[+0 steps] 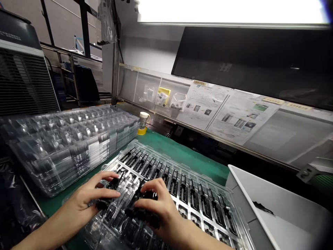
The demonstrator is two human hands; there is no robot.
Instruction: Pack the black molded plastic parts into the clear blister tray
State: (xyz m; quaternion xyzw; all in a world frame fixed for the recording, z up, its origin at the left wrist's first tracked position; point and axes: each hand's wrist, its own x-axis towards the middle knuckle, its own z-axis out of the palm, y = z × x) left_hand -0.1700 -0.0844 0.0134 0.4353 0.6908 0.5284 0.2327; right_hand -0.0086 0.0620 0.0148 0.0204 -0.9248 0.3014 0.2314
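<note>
Head view: right hand (166, 210) grasps black parts (143, 213) over tray (188, 171); left hand (84, 196) bent round more, grip unclear; tray on green desk (166, 143).

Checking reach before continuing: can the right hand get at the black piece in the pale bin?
Probably: the black piece lies in the open-topped bin, whose side wall stands between, but the right hand seems occupied with a dark part over the tray.
</note>
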